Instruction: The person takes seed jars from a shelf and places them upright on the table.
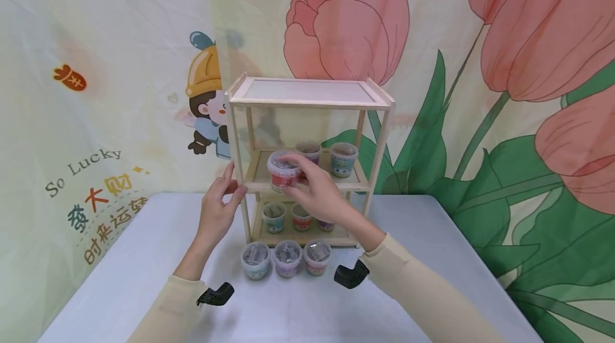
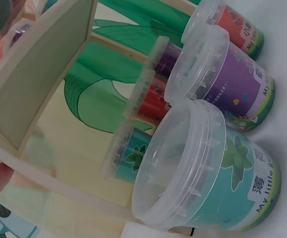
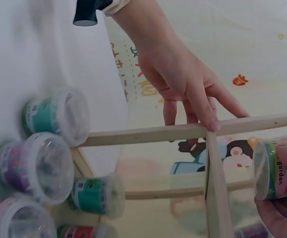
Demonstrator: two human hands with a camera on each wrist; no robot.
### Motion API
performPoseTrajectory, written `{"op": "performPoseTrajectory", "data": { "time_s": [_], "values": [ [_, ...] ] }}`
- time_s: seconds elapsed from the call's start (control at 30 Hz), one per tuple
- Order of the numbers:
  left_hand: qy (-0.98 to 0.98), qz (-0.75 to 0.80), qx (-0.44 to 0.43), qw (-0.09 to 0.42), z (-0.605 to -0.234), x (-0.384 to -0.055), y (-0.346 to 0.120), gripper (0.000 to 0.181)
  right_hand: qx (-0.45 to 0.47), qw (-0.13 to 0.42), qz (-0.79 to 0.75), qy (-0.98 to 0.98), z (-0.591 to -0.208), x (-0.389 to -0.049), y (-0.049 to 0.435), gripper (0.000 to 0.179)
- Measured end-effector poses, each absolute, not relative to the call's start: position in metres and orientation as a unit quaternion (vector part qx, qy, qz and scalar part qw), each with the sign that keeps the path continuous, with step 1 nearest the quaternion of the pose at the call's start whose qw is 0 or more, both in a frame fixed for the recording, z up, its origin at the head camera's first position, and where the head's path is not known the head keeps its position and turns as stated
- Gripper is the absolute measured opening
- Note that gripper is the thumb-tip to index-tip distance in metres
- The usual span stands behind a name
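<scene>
My right hand grips a small lidded plastic tub with a red label, at the front of the middle level of a wooden shelf rack. My left hand holds the rack's left front post near that level, thumb in front. In the right wrist view, the left thumb presses where post and shelf meet. Behind the held tub, a purple-labelled tub and a teal-labelled tub stand on the middle level.
On the bottom level are a teal tub, a red tub and a partly hidden purple tub. In front on the table stand another teal tub, purple tub and red tub. A printed cloth hangs behind.
</scene>
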State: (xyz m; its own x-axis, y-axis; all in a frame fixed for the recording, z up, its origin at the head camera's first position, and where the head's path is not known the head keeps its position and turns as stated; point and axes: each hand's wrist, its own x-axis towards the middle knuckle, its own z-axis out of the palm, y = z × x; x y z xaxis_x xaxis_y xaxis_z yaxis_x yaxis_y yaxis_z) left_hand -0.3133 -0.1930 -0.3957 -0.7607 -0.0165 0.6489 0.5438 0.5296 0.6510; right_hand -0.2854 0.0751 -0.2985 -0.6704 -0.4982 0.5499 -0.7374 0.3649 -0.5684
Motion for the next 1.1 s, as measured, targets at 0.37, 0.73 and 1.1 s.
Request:
{"op": "performPoseTrajectory", "data": {
  "time_s": [0.37,0.73,1.1],
  "values": [
    [-0.809,-0.465,-0.161,0.321,-0.396,-0.314,-0.194,0.069,0.336,0.113,0.443,-0.823,-0.329,-0.255,0.141,0.063],
    [-0.812,-0.46,-0.152,0.325,-0.397,-0.313,-0.192,0.068,0.286,0.101,0.435,-0.848,-0.377,-0.249,0.18,0.064],
    [-0.815,-0.455,-0.159,0.322,-0.396,-0.316,-0.189,0.066,0.236,0.108,0.427,-0.866,-0.417,-0.246,0.201,0.064]
  ]
}}
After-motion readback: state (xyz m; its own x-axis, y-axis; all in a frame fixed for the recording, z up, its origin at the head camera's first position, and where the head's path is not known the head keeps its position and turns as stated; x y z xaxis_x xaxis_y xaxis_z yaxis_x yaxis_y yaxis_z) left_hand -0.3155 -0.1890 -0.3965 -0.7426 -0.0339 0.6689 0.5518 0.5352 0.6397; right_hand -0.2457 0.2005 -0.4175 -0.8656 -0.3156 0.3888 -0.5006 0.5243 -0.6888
